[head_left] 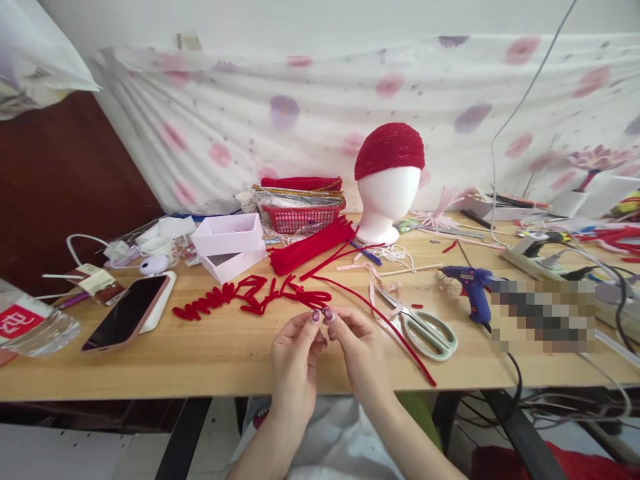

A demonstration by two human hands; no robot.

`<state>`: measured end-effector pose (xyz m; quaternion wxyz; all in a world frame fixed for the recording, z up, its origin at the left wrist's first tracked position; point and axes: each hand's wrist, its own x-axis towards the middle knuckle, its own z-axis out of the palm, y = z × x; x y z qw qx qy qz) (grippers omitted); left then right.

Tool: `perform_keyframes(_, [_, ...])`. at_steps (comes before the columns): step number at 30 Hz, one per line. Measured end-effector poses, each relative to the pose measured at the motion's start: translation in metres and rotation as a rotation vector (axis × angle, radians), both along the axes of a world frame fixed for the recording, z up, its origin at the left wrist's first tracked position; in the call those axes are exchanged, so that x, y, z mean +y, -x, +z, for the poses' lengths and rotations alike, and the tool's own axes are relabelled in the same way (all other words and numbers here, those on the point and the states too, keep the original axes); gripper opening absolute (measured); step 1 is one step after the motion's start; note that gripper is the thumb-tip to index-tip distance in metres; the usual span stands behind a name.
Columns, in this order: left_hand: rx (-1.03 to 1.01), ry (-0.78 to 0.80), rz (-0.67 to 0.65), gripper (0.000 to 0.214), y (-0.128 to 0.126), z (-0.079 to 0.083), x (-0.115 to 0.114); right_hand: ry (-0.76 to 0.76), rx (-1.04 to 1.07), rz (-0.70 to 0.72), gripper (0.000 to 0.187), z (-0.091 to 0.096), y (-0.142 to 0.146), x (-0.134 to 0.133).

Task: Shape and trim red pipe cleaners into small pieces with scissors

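Left hand [295, 353] and right hand [364, 350] pinch closed, contents unclear; toward three o'clock, a red stem [413, 355] separates them from scissors [418, 321].

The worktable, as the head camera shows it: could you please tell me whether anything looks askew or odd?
Two things: the upper white box sits crooked on the lower box, their edges not lined up, and a pixelated patch beside the glue gun hides whatever lies there.

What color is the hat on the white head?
Dark red, and it shows best in the head view.
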<state>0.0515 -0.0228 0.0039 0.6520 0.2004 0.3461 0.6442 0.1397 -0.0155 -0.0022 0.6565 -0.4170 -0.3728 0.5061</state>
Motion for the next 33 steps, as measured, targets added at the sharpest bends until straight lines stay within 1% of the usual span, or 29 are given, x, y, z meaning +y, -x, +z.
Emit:
perform_keyframes(3, [-0.008,-0.002,-0.023,0.025,-0.001,-0.001,0.002,0.018,0.014,-0.013,0.013,-0.004,0.0,-0.001])
perform_keyframes(5, [-0.019,-0.022,-0.041,0.023,-0.002,-0.002,0.003,0.026,0.018,0.014,0.014,-0.006,0.002,-0.003])
perform_keyframes(8, [-0.037,-0.013,-0.028,0.022,-0.003,-0.004,0.005,0.026,0.015,0.054,0.016,-0.009,0.007,-0.005])
perform_keyframes(10, [-0.041,0.005,-0.021,0.023,-0.003,-0.004,0.005,0.007,-0.03,0.085,0.019,-0.008,0.006,-0.007])
perform_keyframes(11, [-0.04,0.011,-0.021,0.023,-0.002,-0.004,0.005,-0.011,-0.088,0.11,0.02,-0.006,0.001,-0.009])
perform_keyframes(13, [-0.037,0.022,-0.024,0.024,0.0,-0.004,0.004,-0.061,-0.313,0.175,0.022,0.002,-0.019,-0.014])
perform_keyframes(14, [-0.036,0.03,-0.021,0.025,0.002,-0.004,0.004,-0.077,-0.489,0.193,0.022,0.008,-0.035,-0.017])
perform_keyframes(15, [-0.034,0.037,-0.015,0.026,0.004,-0.005,0.004,-0.087,-0.709,0.194,0.021,0.014,-0.053,-0.02])
perform_keyframes(17, [-0.021,0.048,-0.001,0.028,0.007,-0.007,0.004,-0.073,-1.127,0.059,0.021,0.024,-0.093,-0.026])
perform_keyframes(19, [0.006,0.039,0.007,0.028,0.011,-0.009,0.005,0.041,-1.489,-0.071,0.021,0.028,-0.127,-0.03])
perform_keyframes(20, [0.022,0.031,0.011,0.027,0.012,-0.01,0.006,0.115,-1.607,-0.088,0.021,0.027,-0.14,-0.03])
perform_keyframes(21, [0.037,0.024,0.015,0.027,0.013,-0.011,0.006,0.198,-1.693,-0.082,0.022,0.025,-0.15,-0.029])
perform_keyframes(23, [0.062,0.015,0.013,0.027,0.016,-0.01,0.006,0.356,-1.823,-0.039,0.024,0.021,-0.159,-0.024])
perform_keyframes(24, [0.071,0.012,0.006,0.028,0.017,-0.01,0.006,0.418,-1.867,-0.006,0.023,0.02,-0.16,-0.02])
perform_keyframes(26, [0.081,0.009,-0.008,0.028,0.02,-0.008,0.006,0.489,-1.923,0.058,0.019,0.024,-0.158,-0.013])
perform_keyframes(28, [0.08,0.012,-0.007,0.028,0.023,-0.007,0.006,0.51,-1.957,0.111,0.013,0.036,-0.155,-0.005])
perform_keyframes(31, [0.066,0.027,-0.002,0.028,0.028,-0.009,0.008,0.54,-2.023,0.197,0.005,0.064,-0.152,0.007])
perform_keyframes(33, [0.05,0.029,-0.009,0.028,0.03,-0.011,0.01,0.569,-2.075,0.241,0.011,0.086,-0.151,0.018])
